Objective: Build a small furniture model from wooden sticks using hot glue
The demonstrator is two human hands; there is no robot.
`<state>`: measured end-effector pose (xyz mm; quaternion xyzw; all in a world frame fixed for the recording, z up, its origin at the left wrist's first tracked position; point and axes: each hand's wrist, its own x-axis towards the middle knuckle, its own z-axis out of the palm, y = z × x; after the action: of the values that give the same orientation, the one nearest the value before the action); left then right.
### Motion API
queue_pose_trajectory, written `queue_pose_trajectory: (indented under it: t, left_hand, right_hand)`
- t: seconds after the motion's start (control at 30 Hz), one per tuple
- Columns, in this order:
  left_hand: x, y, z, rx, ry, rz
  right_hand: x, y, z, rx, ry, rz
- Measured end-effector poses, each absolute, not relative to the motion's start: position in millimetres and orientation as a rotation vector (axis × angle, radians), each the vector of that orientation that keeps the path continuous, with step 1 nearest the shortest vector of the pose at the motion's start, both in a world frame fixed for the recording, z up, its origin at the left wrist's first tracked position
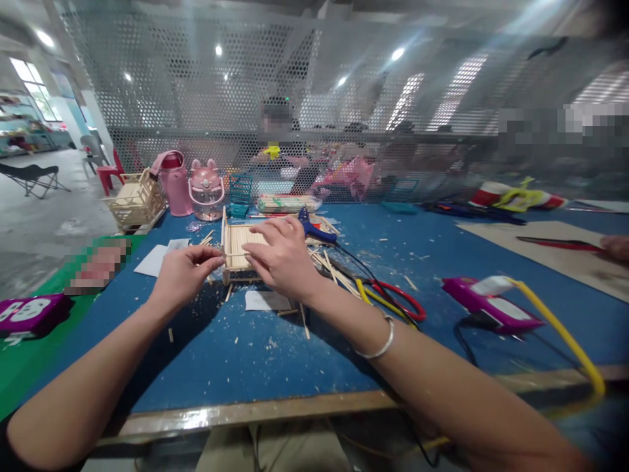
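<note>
A small frame of pale wooden sticks (240, 236), with a slatted base and a raised left side, lies on the blue table in front of me. Across it runs a thin wooden stick (234, 254). My left hand (181, 274) pinches the stick's left end between thumb and forefinger, just beside the frame. Over the frame's right part, my right hand (285, 259) has its thumb and fingertips closed at the other end, covering some slats. Behind the right hand rests a blue glue gun (317, 231), partly hidden.
Loose sticks (339, 272) and red-and-yellow-handled pliers (400, 301) lie right of the frame. A purple power strip (491, 305) sits farther right. A pink flask (174, 183), a clear bottle (207, 193) and a wooden stick basket (135, 203) stand at back left, before a perforated screen (196, 98).
</note>
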<state>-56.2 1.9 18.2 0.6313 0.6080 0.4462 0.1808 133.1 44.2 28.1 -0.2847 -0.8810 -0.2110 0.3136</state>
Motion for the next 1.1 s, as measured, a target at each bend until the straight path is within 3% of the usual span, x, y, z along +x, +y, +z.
queue_pose_trajectory:
  t: [1.1]
  left_hand:
    - [-51.4,0.9,14.9,1.989,1.867,1.213]
  right_hand:
    - [113.7,47.2,11.2,-0.782,-2.241,-0.441]
